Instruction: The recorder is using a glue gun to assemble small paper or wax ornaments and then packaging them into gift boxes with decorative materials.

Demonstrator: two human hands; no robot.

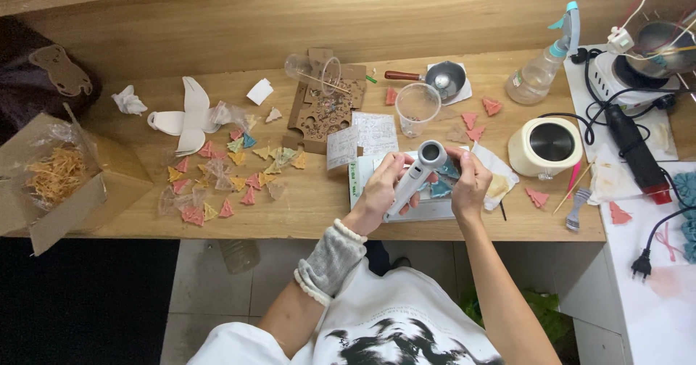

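Note:
My left hand (380, 191) grips the handle of a white tube-shaped hand tool (418, 173) with a round dark opening at its top end. My right hand (468, 184) is just to the tool's right, its fingers pinching a small pink piece near the tool's head. Both hands hover over a white sheet (424, 209) near the wooden table's (304, 205) front edge, on which blue and pink triangular pieces (442, 187) lie. A grey knitted cuff covers my left wrist.
Many small coloured triangular pieces (232, 173) are scattered at the left. An open cardboard box (61, 184) of straw sits far left. A clear plastic cup (418, 108), a ladle (435, 79), a spray bottle (544, 68), a round white device (547, 146) and cables lie behind and right.

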